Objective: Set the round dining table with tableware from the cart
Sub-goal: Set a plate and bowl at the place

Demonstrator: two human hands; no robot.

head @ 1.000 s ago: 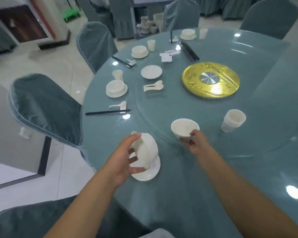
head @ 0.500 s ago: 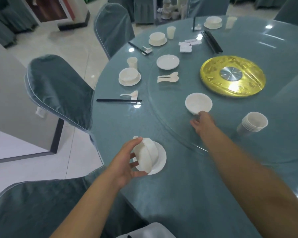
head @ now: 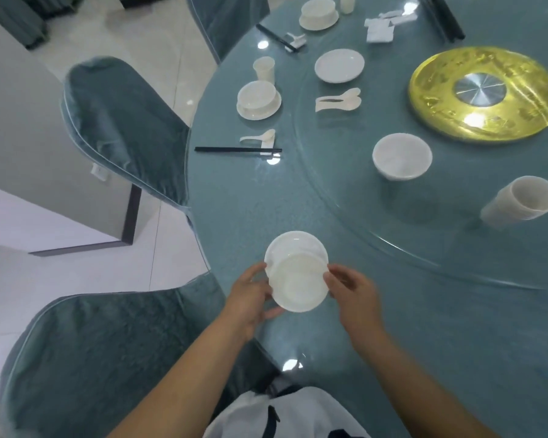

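A white bowl [head: 298, 284] sits upright over a white saucer [head: 290, 245] near the table's front edge. My left hand [head: 250, 297] grips the bowl's left side, fingers curled under it. My right hand [head: 353, 294] holds its right rim with the fingertips. A second white bowl [head: 401, 160] stands alone on the glass turntable [head: 345, 197]. A stack of white cups [head: 519, 202] lies tilted at the right. Two loose spoons [head: 339, 102] and a spare saucer [head: 339, 65] rest farther back.
A set place with bowl on saucer [head: 259, 100], cup [head: 264, 68], spoon [head: 260, 138] and black chopsticks [head: 238, 150] lies to the left. A gold disc [head: 483, 93] marks the turntable's middle. Covered chairs [head: 121, 124] stand close along the table's edge.
My left hand turned the tilted bowl upright onto the saucer. My right hand left the second bowl on the turntable and came back to the first bowl's right rim.
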